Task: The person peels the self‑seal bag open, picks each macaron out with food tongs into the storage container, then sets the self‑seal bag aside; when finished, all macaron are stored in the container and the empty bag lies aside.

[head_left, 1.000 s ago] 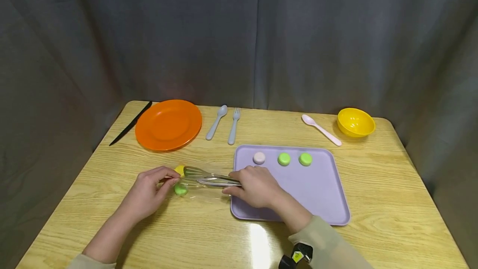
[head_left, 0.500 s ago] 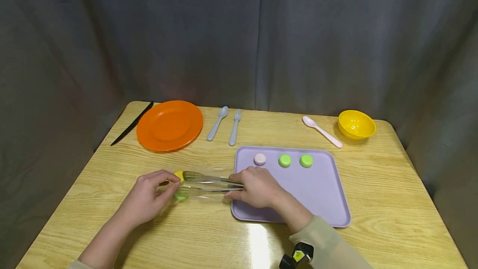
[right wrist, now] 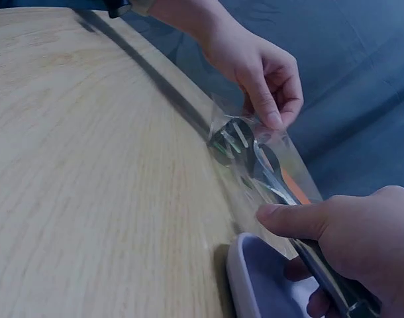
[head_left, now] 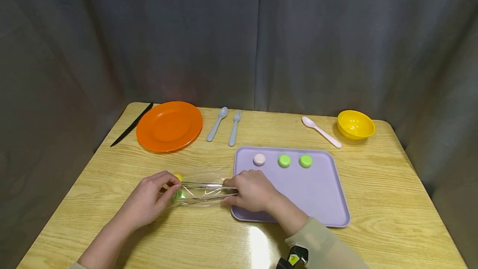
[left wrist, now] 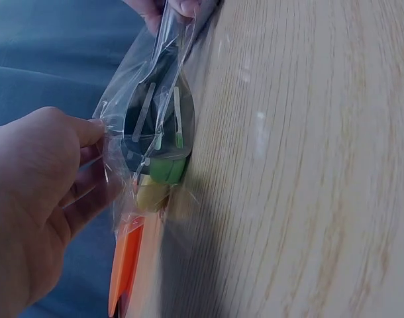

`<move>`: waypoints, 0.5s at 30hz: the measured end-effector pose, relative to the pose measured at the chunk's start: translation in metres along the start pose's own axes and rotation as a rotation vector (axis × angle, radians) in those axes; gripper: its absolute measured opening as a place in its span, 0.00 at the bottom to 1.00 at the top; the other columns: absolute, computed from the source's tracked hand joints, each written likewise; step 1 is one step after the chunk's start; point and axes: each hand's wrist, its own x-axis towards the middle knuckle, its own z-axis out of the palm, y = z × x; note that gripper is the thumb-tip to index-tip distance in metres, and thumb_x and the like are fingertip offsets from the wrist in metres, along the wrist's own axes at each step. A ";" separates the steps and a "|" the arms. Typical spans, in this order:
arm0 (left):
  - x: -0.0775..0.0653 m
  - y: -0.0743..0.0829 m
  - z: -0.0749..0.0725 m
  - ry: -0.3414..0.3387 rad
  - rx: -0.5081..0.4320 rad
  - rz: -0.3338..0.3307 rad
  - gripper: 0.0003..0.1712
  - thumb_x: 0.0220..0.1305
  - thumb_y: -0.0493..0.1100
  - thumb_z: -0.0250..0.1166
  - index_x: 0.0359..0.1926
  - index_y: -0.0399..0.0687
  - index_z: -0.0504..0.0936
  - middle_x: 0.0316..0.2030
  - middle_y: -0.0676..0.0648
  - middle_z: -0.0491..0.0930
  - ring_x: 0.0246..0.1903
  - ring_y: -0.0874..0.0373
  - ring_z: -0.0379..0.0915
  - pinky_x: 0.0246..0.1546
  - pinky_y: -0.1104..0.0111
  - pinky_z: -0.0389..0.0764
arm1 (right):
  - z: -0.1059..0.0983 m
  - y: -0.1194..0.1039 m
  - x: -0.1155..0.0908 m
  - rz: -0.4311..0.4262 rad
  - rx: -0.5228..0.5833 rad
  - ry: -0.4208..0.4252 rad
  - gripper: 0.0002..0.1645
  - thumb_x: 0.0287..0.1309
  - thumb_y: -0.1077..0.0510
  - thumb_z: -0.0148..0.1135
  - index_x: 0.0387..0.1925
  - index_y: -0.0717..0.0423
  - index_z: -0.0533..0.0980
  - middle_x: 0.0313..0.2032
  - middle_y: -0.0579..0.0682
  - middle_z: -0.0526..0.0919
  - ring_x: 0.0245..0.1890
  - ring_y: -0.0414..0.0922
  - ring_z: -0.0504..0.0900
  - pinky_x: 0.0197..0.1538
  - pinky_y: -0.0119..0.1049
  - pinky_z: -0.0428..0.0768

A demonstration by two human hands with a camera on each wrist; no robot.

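Note:
A clear plastic bag point(head_left: 203, 174) lies left of the purple tray point(head_left: 311, 196). My left hand point(head_left: 145, 198) pinches its left end between thumb and fingers. My right hand point(head_left: 254, 190) grips the handle of metal tongs point(right wrist: 278, 184), which reach into the bag from the right. Their slotted dark heads point(left wrist: 146, 122) stand near a green macaron point(left wrist: 167, 170) and a yellow macaron point(left wrist: 151, 197), inside the bag at its left end. In the left wrist view a head overlaps the green one; whether they touch I cannot tell. In the head view, my left fingers partly cover both macarons.
Along the tray's far side sit a pale pink macaron point(head_left: 259, 160) and two green macarons point(head_left: 284, 160). Behind stand an orange plate point(head_left: 169, 126), a black knife point(head_left: 130, 125), a grey spoon point(head_left: 217, 123), a grey fork point(head_left: 235, 128), a pink spoon point(head_left: 321, 132) and a yellow bowl point(head_left: 356, 124).
The tongs' arms spread apart, and the tongs turned and moved slightly left, deeper into the bag. My right hand shifted a little left. My left hand keeps pinching the bag's end.

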 end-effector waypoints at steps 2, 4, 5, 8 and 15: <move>0.000 0.000 0.000 0.000 -0.005 0.003 0.05 0.74 0.36 0.69 0.42 0.52 0.85 0.37 0.60 0.81 0.36 0.67 0.81 0.39 0.68 0.87 | 0.001 -0.002 -0.001 -0.014 -0.030 0.012 0.18 0.65 0.35 0.72 0.35 0.42 0.81 0.18 0.34 0.70 0.21 0.36 0.70 0.24 0.38 0.71; 0.000 -0.001 0.000 0.000 -0.009 0.005 0.05 0.75 0.36 0.68 0.42 0.53 0.84 0.37 0.60 0.81 0.36 0.67 0.80 0.39 0.67 0.87 | 0.001 -0.003 -0.002 -0.027 -0.050 0.022 0.19 0.67 0.35 0.70 0.32 0.41 0.78 0.18 0.33 0.69 0.20 0.35 0.69 0.24 0.38 0.71; 0.000 -0.001 0.000 0.000 -0.012 0.007 0.05 0.75 0.36 0.68 0.43 0.52 0.84 0.37 0.59 0.81 0.36 0.67 0.80 0.39 0.67 0.87 | 0.001 -0.004 -0.003 -0.031 -0.052 0.028 0.19 0.68 0.35 0.69 0.31 0.41 0.77 0.18 0.33 0.69 0.19 0.35 0.69 0.24 0.38 0.70; 0.000 -0.002 0.000 -0.002 -0.018 0.008 0.05 0.75 0.35 0.67 0.43 0.51 0.84 0.37 0.58 0.82 0.36 0.67 0.79 0.39 0.66 0.86 | 0.000 -0.004 -0.005 -0.035 -0.054 0.044 0.22 0.69 0.35 0.68 0.27 0.40 0.72 0.16 0.33 0.67 0.18 0.36 0.68 0.24 0.37 0.68; 0.000 -0.004 -0.001 -0.005 -0.011 0.011 0.06 0.75 0.34 0.67 0.43 0.50 0.83 0.38 0.56 0.82 0.33 0.66 0.75 0.36 0.67 0.83 | -0.002 0.000 -0.014 -0.031 -0.035 0.093 0.25 0.67 0.35 0.70 0.25 0.39 0.68 0.17 0.33 0.68 0.19 0.37 0.70 0.22 0.39 0.68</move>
